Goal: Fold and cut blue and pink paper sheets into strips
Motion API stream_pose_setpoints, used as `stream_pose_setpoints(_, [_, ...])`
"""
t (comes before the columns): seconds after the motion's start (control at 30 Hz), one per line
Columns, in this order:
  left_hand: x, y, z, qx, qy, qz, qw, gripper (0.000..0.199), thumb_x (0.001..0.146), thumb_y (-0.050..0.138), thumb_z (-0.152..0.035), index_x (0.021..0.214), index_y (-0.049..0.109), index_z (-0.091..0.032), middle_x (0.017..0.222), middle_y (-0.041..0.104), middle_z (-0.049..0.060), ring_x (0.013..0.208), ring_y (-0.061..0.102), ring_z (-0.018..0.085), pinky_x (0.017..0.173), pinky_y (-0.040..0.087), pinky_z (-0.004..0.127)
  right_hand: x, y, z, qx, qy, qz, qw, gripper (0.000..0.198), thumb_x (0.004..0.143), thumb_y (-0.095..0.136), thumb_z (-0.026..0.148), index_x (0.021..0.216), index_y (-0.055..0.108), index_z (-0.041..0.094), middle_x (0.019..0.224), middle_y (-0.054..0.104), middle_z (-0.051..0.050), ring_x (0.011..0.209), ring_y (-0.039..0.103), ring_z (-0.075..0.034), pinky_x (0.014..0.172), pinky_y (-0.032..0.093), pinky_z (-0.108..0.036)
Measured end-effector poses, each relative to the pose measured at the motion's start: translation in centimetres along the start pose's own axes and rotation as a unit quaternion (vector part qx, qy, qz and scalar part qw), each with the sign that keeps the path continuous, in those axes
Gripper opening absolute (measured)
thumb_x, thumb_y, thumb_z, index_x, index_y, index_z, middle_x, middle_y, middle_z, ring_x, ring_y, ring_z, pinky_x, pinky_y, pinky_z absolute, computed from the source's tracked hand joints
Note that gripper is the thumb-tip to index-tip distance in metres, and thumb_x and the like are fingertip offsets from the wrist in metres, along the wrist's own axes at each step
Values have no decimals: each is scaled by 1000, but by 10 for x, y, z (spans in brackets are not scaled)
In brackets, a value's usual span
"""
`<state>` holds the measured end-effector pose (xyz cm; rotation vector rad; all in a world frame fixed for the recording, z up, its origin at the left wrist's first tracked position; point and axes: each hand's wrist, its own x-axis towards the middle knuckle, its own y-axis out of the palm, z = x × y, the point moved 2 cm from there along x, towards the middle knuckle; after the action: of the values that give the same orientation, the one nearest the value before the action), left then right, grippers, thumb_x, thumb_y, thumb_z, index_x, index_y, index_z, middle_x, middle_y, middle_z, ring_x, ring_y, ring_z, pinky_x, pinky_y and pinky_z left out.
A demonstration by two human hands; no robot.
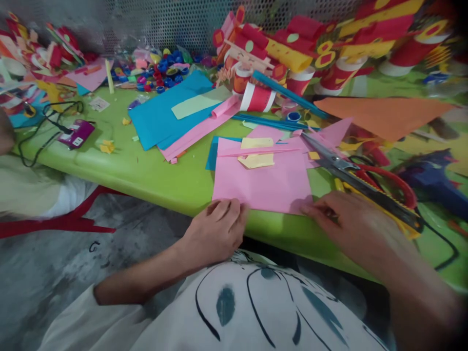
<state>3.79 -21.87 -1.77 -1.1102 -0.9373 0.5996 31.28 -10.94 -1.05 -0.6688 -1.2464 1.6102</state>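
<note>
A pink paper sheet (261, 183) lies at the near edge of the green table, with small pale yellow paper pieces (258, 160) on its far part. My left hand (219, 226) is closed at the sheet's near left edge, fingers curled over it, thumb hidden. At the near right corner, my right hand (351, 224) pinches the paper between thumb and fingertips. Beside the right hand are large scissors (336, 163) with red handles, a yellow tool partly under them, and a dark blue glue gun (435, 180).
Blue sheets (149, 119) and pink strips (201, 131) lie farther left on the green table (157, 180). Red paper cups with rolled paper (258, 97) stand at the back. An orange sheet (383, 114) lies right. A purple box with a cable (76, 134) sits near another person.
</note>
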Motion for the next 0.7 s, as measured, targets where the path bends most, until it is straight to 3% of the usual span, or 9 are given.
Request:
stream_pose_setpoints(0.13, [6, 0, -13, 18, -29, 70, 997, 76, 107, 45, -76, 162, 57, -25, 138, 68, 17, 116, 61, 33, 91, 59, 42, 1, -1, -3, -17, -40, 24, 999, 70, 104, 28, 80, 76, 61, 26, 77, 69, -8, 70, 62, -25, 65, 41, -40])
stream_pose_setpoints(0.23, [13, 0, -22, 44, -30, 101, 993, 92, 99, 40, -89, 175, 36, -37, 136, 65, 20, 108, 61, 36, 89, 59, 49, -1, -1, -5, -28, -73, 25, 997, 54, 108, 36, 63, 81, 62, 26, 81, 70, -9, 76, 63, -26, 68, 44, -40])
stream_pose_setpoints(0.33, [20, -1, -26, 64, -33, 130, 989, 102, 92, 44, -95, 176, 30, -40, 136, 64, 21, 105, 61, 36, 87, 59, 52, -2, -1, -7, -29, -86, 26, 996, 40, 108, 44, 51, 84, 62, 25, 84, 70, -9, 79, 64, -25, 71, 46, -40])
stream_pose_setpoints(0.5, [23, -6, -27, 50, -40, 162, 985, 109, 85, 60, -96, 175, 33, -42, 167, 47, 19, 116, 60, 40, 89, 61, 54, -2, 0, -12, -19, -106, 40, 993, 30, 105, 50, 43, 85, 63, 26, 85, 70, -7, 82, 64, -25, 74, 48, -40])
stream_pose_setpoints(0.7, [26, -8, -29, 31, -78, 170, 982, 110, 89, 60, -92, 175, 39, -27, 168, 51, 15, 120, 58, 40, 97, 61, 54, -4, 4, -16, -5, -141, 25, 990, 33, 108, 47, 44, 87, 65, 26, 85, 67, -7, 80, 61, -25, 76, 47, -42])
